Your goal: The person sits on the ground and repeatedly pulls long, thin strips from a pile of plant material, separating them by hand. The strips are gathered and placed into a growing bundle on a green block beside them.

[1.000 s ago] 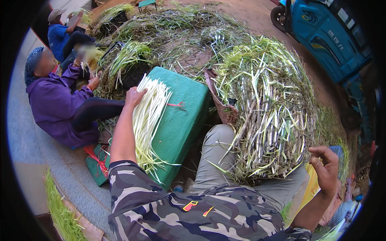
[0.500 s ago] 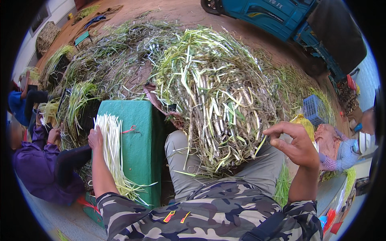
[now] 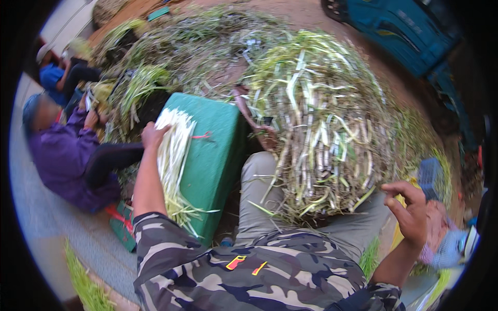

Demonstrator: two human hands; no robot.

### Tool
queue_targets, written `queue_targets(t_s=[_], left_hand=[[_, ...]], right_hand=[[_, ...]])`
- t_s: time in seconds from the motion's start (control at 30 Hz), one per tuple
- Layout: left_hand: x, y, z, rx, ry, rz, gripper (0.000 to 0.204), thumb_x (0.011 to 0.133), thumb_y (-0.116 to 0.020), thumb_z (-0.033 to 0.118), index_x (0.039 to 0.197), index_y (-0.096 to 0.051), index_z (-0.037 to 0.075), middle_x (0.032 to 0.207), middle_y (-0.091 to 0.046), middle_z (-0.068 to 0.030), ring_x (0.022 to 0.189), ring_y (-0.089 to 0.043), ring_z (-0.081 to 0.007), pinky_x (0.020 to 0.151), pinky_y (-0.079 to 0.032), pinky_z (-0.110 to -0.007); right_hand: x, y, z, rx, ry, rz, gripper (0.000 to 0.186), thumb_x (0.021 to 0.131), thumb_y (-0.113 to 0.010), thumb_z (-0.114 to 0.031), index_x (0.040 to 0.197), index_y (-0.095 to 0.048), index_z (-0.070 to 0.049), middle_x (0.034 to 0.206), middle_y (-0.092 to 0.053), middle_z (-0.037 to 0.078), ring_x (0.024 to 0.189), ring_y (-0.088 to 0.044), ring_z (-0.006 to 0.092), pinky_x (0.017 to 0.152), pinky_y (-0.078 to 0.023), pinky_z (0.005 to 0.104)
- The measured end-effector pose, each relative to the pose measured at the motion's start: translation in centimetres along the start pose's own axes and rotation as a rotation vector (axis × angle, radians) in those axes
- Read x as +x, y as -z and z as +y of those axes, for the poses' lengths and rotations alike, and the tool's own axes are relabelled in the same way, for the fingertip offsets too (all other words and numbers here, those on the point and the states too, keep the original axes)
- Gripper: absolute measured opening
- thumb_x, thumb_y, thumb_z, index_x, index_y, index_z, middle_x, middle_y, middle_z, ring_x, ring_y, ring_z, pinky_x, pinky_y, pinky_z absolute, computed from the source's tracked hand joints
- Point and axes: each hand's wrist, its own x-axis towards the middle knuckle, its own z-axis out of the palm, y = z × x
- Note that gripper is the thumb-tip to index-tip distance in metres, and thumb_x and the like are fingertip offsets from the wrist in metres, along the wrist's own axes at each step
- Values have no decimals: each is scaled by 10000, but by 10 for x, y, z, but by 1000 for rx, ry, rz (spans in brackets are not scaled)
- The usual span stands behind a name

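My left hand [image 3: 154,136] is at the left edge of a bundle of long white stalks [image 3: 176,142], near its far end, with its fingers closed on the edge stalks. The bundle lies along a green block-shaped stand [image 3: 215,155], white ends away from me and yellow-green ends nearer. A red tie [image 3: 201,136] sticks out beside it. Across my lap leans a big heap of untrimmed leafy stalks [image 3: 327,135] with dry leaves hanging off. Just right of its near edge hovers my right hand [image 3: 410,210], forefinger and thumb apart, nothing visible between them.
A person in purple [image 3: 67,150] sits close on my left, another in blue [image 3: 52,78] beyond. More leafy stalks [image 3: 207,39] cover the ground ahead. A blue three-wheeler [image 3: 399,31] stands far right, a blue crate [image 3: 429,176] and a person in stripes [image 3: 450,249] nearer.
The whole view has swung left, so everything appears farther right and tilted. My left hand stays at the bundle's edge. The right hand keeps its place beside the heap, its fingers slightly more curled.
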Motion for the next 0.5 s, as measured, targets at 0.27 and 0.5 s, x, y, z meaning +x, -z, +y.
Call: queue_targets(t_s=[0.27,0.5], left_hand=[[-5,3,-28,-226,-110,28,732,746,-816,553,1173,-671,-24,1069,-698,-204,975,-681,-348,884,-524,-427],[-24,15,-68,-508,-126,241,345,877,-778,318,997,-730,-2,861,-724,-102,787,-689,-181,770,-540,-298]], right_hand=[[5,-7,8,89,-44,-15,272,880,-725,-135,1089,-690,37,820,-630,47,786,-584,129,747,-453,271],[7,-10,9,101,-14,-42,267,885,-720,-131,1091,-688,35,825,-629,45,788,-580,129,751,-449,268]])
